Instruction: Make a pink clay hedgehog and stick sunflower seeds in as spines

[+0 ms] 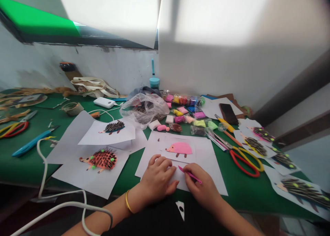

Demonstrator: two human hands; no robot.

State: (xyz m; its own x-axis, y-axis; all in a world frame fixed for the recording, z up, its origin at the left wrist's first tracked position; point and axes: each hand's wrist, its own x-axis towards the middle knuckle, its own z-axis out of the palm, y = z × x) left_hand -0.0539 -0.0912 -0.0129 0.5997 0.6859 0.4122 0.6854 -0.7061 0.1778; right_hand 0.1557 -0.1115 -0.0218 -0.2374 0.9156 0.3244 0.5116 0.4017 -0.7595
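Observation:
A pink clay hedgehog [180, 148] with brown feet lies on a small white card, on top of larger white sheets [211, 172]. My left hand [159, 175], with a yellow bangle at the wrist, rests palm down on the paper just below the card. Its fingers are slightly bent and the thumb stands apart; nothing shows in it. Between the thumb and fingers of my right hand [202, 184] is a slim pink clay modelling tool [190, 175], its pointed tip toward the left hand. A tiny dark clay bit [158, 139] sits at the sheet's upper left.
Several packets of coloured clay [180, 119] lie beyond the sheets, beside a clear plastic bag [144, 108]. Scissors [244, 158] and markers [216, 141] are at right, near finished hedgehog cards [301, 191]. More hedgehog pictures [100, 160] and a white cable [42, 177] lie left.

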